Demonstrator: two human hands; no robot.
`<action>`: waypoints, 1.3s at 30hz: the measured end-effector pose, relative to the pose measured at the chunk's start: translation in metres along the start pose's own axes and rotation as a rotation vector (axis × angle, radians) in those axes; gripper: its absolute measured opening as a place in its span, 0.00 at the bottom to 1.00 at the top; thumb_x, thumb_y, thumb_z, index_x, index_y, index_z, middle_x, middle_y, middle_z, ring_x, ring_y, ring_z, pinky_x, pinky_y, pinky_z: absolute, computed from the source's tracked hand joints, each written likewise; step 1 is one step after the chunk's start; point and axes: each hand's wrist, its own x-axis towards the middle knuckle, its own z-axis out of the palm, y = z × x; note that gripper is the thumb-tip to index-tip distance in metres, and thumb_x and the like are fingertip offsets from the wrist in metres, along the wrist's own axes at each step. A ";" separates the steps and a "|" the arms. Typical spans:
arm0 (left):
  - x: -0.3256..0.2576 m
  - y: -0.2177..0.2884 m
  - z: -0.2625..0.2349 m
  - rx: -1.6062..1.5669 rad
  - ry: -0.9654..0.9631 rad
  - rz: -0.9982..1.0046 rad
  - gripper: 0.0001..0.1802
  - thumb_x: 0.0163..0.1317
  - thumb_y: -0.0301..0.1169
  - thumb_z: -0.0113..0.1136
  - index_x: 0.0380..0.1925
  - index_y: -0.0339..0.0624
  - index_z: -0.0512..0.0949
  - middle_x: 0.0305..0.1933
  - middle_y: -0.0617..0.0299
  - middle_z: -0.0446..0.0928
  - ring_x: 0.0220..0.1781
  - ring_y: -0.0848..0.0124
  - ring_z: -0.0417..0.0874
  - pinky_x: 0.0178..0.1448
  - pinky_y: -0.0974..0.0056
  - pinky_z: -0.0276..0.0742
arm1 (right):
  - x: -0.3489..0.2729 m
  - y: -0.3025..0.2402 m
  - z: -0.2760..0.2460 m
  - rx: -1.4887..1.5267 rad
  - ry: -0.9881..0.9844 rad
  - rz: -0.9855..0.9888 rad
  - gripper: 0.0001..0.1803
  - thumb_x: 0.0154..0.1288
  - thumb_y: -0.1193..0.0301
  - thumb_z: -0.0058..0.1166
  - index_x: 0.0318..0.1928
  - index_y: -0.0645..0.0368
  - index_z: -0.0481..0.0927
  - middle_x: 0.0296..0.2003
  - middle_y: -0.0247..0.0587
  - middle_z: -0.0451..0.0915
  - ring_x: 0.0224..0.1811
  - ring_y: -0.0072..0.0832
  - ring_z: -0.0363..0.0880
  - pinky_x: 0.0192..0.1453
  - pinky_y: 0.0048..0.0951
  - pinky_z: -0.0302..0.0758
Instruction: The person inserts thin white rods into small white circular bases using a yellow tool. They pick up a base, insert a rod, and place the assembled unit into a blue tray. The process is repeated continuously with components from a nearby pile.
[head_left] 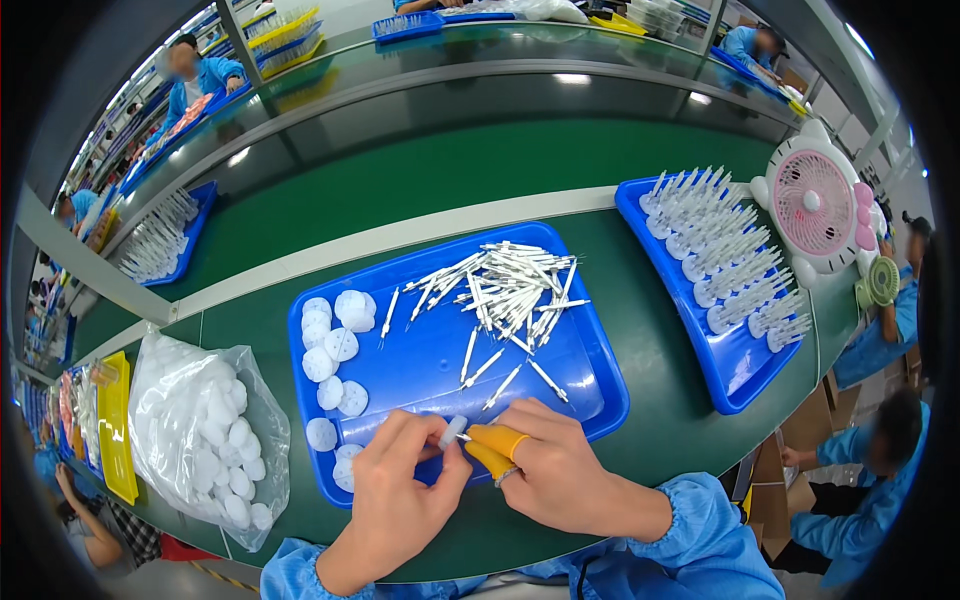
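Lower centre: our left hand (405,490) pinches 1 disc (453,431), our right hand (550,465) a thin piece (464,437); slack pinch could drop either.

Two fans, one bag, rods beyond counting

One left hand (402,485), one right hand (560,470); two yellow finger covers (497,438); one held disc (453,432); about twelve loose discs (341,344), some overlapping; one middle blue tray (420,370), one right blue tray (735,378), one far-left blue tray (206,205); one yellow tray (118,440); one clear bag (160,400); one pink-and-white fan (815,203), one green fan (882,281); dozens of heaped rods (520,290), too tangled to count.
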 end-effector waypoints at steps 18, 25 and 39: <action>0.011 -0.012 -0.020 -0.032 0.039 -0.111 0.07 0.69 0.19 0.66 0.46 0.28 0.83 0.44 0.50 0.83 0.41 0.59 0.91 0.45 0.61 0.91 | 0.017 0.016 -0.026 -0.318 -0.301 0.041 0.13 0.51 0.85 0.65 0.39 0.68 0.88 0.44 0.44 0.80 0.51 0.43 0.75 0.50 0.40 0.71; 0.009 -0.005 -0.017 -0.159 -0.024 -0.146 0.08 0.68 0.17 0.67 0.46 0.30 0.83 0.44 0.52 0.83 0.43 0.63 0.91 0.45 0.63 0.92 | 0.018 -0.007 -0.026 0.160 -0.184 0.153 0.24 0.51 0.85 0.63 0.53 0.70 0.86 0.42 0.47 0.79 0.49 0.46 0.77 0.52 0.43 0.74; 0.007 -0.004 -0.011 -0.090 -0.026 -0.183 0.08 0.64 0.16 0.71 0.41 0.29 0.83 0.42 0.55 0.84 0.39 0.69 0.92 0.44 0.64 0.93 | 0.018 0.007 -0.025 -0.102 -0.292 0.062 0.26 0.51 0.85 0.61 0.54 0.71 0.87 0.45 0.47 0.80 0.50 0.46 0.78 0.56 0.44 0.75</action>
